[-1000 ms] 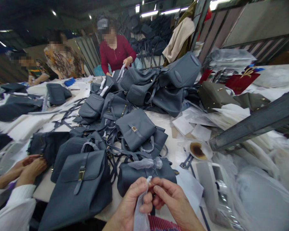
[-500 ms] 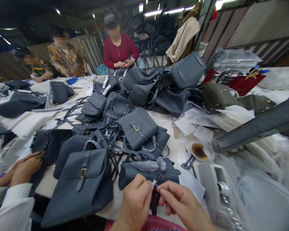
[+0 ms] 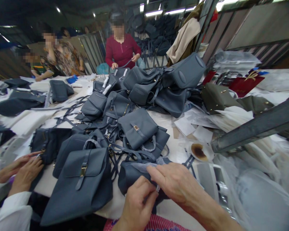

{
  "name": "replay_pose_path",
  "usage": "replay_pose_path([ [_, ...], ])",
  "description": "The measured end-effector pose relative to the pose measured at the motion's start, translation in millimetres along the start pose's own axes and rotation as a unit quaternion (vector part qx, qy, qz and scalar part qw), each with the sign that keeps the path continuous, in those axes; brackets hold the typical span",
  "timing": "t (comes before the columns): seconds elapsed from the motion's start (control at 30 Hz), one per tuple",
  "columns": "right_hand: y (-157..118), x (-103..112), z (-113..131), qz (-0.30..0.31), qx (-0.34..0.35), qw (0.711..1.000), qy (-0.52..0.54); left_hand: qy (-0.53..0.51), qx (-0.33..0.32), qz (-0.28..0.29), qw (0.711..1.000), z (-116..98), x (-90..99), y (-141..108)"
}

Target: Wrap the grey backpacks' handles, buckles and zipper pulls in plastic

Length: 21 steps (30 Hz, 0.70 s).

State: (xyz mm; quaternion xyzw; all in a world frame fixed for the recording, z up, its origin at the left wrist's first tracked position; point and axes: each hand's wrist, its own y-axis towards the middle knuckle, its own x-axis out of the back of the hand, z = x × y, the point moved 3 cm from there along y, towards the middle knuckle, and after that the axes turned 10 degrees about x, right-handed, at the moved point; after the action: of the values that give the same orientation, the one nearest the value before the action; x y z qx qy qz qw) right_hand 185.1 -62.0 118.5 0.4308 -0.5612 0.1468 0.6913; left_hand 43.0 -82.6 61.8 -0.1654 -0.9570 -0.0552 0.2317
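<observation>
A dark blue-grey backpack (image 3: 130,175) lies in front of me, its top handle (image 3: 143,166) wrapped in clear plastic film. My left hand (image 3: 141,199) is closed in a pinch low at the bag's near side. A small white strip of wrapping (image 3: 157,188) shows at its fingertips. Across the bag reaches my right hand (image 3: 174,179), its fingers bent together over the film-wrapped handle; its thumb and the fingers' undersides are hidden. Left of my hands stands another backpack (image 3: 86,183) with a gold buckle on its flap.
A heap of similar backpacks (image 3: 144,83) covers the table's middle. At left, a co-worker's hands (image 3: 26,170) touch a dark bag. A stained dish (image 3: 202,151), a slanted metal post (image 3: 255,125) and plastic bags (image 3: 267,189) are on the right. More people work across the table.
My right hand has moved up and left over the wrapped handle, from a pinch beside my left hand. My left hand has dropped slightly. The person in red has spread their hands apart.
</observation>
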Motion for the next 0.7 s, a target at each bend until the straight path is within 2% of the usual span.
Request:
replay_pose_path([
  [0.07, -1.6, 0.0, -6.4, -0.061, -0.033, 0.998, 0.007, -0.092, 0.114, -0.003, 0.989, 6.3, -1.4, -1.2],
  [0.13, -14.6, -2.4, -13.0, -0.130, -0.123, 0.982, 0.057, -0.179, 0.224, 0.007, 0.958, 11.9, -3.7, -2.4],
  [0.2, -37.0, -10.9, -17.7, -0.154, -0.264, 0.937, 0.167, -0.251, 0.294, 0.032, 0.922, 14.8, -6.2, -2.7],
  [0.27, -60.6, -24.8, -14.3, -0.130, -0.383, 0.859, 0.315, -0.292, 0.325, 0.052, 0.898, 16.1, -7.9, -2.0],
  [0.33, -76.3, -36.8, -2.4, -0.106, -0.430, 0.785, 0.433, -0.304, 0.334, 0.059, 0.890, 17.3, -9.0, -1.4],
  [0.4, -81.7, -43.1, 10.9, -0.112, -0.431, 0.756, 0.481, -0.293, 0.327, 0.057, 0.897, 18.6, -10.2, -1.6],
  [0.57, -74.1, -49.5, 28.6, -0.158, -0.420, 0.776, 0.443, -0.194, 0.250, 0.005, 0.949, 17.6, -8.4, -2.8],
  [0.7, -75.5, -54.5, 32.1, -0.177, -0.442, 0.757, 0.448, -0.133, 0.192, -0.018, 0.972, 11.5, -4.9, -3.6],
])
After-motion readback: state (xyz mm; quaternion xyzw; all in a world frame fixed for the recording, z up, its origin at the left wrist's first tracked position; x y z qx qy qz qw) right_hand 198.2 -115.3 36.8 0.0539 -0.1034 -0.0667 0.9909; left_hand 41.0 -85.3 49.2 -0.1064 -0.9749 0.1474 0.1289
